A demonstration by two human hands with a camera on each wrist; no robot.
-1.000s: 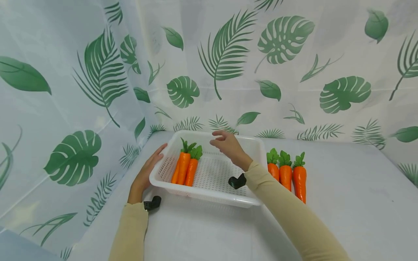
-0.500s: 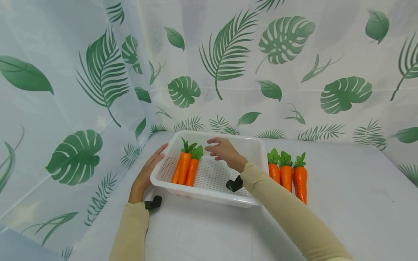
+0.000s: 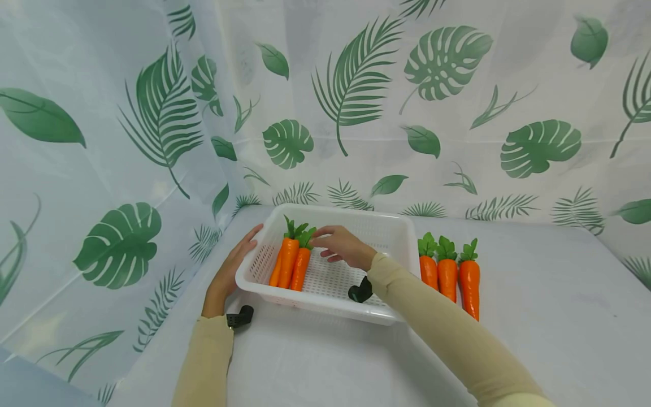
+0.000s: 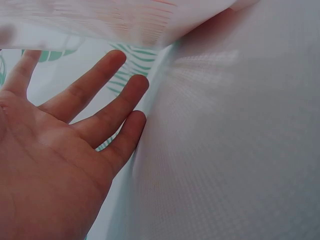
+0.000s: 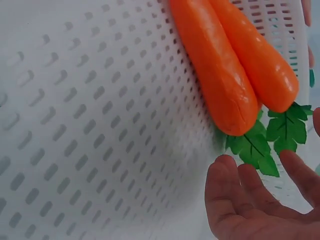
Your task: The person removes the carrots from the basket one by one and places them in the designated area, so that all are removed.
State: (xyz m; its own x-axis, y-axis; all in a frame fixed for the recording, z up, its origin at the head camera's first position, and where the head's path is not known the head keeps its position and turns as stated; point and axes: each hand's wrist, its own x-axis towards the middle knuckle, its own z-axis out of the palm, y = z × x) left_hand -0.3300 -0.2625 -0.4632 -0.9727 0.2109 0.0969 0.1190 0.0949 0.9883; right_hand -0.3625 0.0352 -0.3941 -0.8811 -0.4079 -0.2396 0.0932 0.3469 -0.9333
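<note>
A white perforated plastic basket stands on the table, with three orange toy carrots leaning together at its left end. Their leaves are green. My left hand rests along the outside of the basket's left wall, and in the left wrist view its fingers spread straight under the rim. Inside the basket, my right hand hovers just right of the carrots, fingertips by the rightmost carrot's leaves. In the right wrist view those fingers are loosely bent beside the leaves, holding nothing.
Three more carrots lie side by side on the table right of the basket, partly hidden by the right sleeve. A leaf-patterned curtain hangs behind and to the left. Black wrist cameras sit at both wrists.
My right hand has moved left and down inside the basket, up to the carrot leaves. The left hand stays at the basket's left side, and the carrots have not moved.
</note>
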